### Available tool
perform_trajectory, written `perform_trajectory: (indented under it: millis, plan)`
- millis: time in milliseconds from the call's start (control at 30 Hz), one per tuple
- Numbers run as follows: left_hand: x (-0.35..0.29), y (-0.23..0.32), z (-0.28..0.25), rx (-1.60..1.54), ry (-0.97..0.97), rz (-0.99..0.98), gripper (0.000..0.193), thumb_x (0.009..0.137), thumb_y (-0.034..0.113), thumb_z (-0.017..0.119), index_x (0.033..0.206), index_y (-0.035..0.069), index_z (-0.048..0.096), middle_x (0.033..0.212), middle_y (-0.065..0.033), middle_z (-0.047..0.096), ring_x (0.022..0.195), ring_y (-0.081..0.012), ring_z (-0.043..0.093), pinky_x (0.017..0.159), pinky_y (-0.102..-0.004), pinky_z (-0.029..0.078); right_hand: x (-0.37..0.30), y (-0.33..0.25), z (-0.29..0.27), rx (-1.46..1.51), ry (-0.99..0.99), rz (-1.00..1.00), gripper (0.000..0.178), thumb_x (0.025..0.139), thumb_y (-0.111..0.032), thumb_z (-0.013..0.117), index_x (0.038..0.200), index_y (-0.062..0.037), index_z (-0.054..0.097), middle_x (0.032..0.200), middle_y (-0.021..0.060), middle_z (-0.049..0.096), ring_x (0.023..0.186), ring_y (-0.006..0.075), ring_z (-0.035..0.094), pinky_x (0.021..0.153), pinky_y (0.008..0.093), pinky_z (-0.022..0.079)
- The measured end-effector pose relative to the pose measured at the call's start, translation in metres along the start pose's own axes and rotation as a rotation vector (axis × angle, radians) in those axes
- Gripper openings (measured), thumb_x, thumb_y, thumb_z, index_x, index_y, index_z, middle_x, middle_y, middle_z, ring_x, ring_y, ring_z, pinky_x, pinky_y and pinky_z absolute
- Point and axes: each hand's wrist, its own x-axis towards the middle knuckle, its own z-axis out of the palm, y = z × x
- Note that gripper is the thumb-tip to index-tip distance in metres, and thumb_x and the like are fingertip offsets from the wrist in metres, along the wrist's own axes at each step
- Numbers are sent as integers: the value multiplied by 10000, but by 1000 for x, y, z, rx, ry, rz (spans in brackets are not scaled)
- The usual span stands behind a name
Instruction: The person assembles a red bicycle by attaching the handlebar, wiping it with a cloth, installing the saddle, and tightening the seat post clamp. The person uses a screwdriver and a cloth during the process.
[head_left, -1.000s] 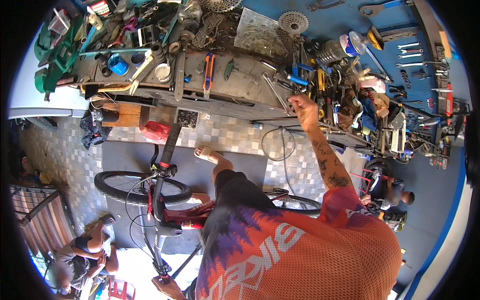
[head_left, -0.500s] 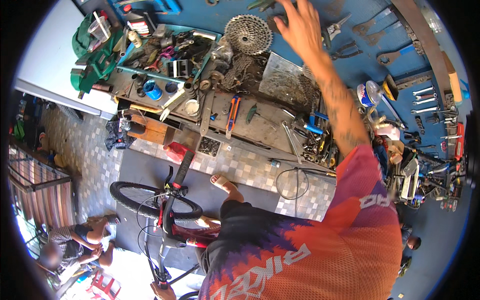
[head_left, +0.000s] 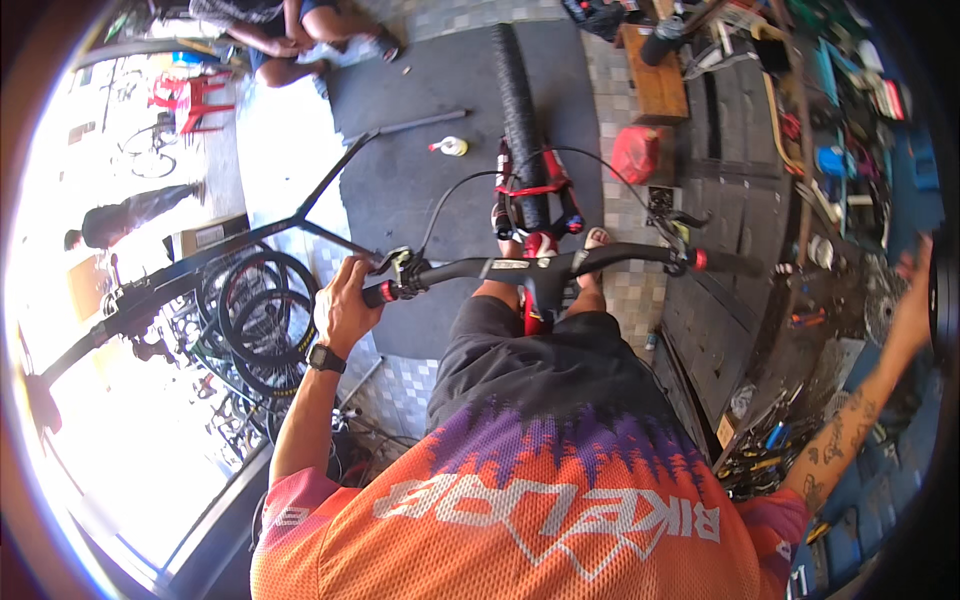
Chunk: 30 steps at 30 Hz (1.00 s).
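A mountain bike stands between my legs, its black handlebar [head_left: 465,272] crossing in front of me. My left hand [head_left: 345,305], with a watch at the wrist, is closed around the left handlebar grip [head_left: 377,293] beside a red collar. The right handlebar grip [head_left: 738,263] has no hand on it. Ahead of the bar are the red fork [head_left: 568,190] and the knobby front tyre [head_left: 515,90]. My right arm reaches far right, over the workbench. My right hand [head_left: 910,305] is by the blue tool wall near the cassette [head_left: 880,305]; its fingers are blurred and partly cut off.
On the right runs a workbench [head_left: 725,200] loaded with tools. A black repair stand [head_left: 240,240] rises at left, with several wheels [head_left: 265,320] behind it. A small bottle [head_left: 453,147] lies on the dark mat [head_left: 430,90]. Someone sits at the upper left [head_left: 290,35].
My view has swung left, from the tool wall to the bike's handlebar. My right hand, formerly raised at the tool wall ahead, is now at the far right edge. My left hand stays on the bar.
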Motion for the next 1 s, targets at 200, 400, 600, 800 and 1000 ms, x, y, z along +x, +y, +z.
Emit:
perform_trajectory:
  millis: [200, 400, 600, 800, 1000]
  plan:
    - [25, -39, -15, 33, -68, 76, 343, 761, 128, 853, 1027, 95, 641, 1090, -38, 661, 879, -294, 719, 684, -405, 579, -58, -204, 298, 804, -899, 33, 396, 1022, -65, 709, 1391, -1, 582, 1158, 73, 708, 991, 123, 702, 873, 280, 583]
    - [32, -67, -13, -25, -111, 65, 304, 819, 141, 845, 1068, 83, 680, 1236, -77, 676, 972, -284, 732, 697, -384, 592, -116, -314, 487, 874, -1389, -120, 355, 1018, -101, 724, 1337, -25, 588, 1176, 61, 705, 1124, 138, 689, 1007, 307, 561]
    - [27, -72, -11, 3, -96, 137, 305, 754, 133, 871, 1008, 33, 736, 1149, -106, 706, 910, -270, 743, 690, -346, 600, -176, -325, 569, 935, -1809, -26, 276, 992, -92, 747, 1238, -47, 633, 1077, 31, 728, 1015, 118, 687, 903, 303, 545]
    - [31, -64, -15, 63, -180, 94, 395, 787, 143, 874, 1144, 8, 772, 1237, -199, 727, 861, -284, 774, 689, -331, 622, -201, -312, 572, 1146, -1820, 93, 313, 959, 1, 749, 1247, -38, 632, 1092, 66, 734, 1078, 150, 722, 977, 322, 569]
    - [35, -68, -19, 47, -242, 94, 381, 819, 167, 860, 1156, 11, 772, 1199, -205, 740, 858, -279, 782, 681, -332, 634, -199, -305, 571, 1274, -1788, 167, 316, 957, -1, 747, 1254, -38, 646, 1058, 65, 749, 1025, 126, 737, 945, 308, 590]
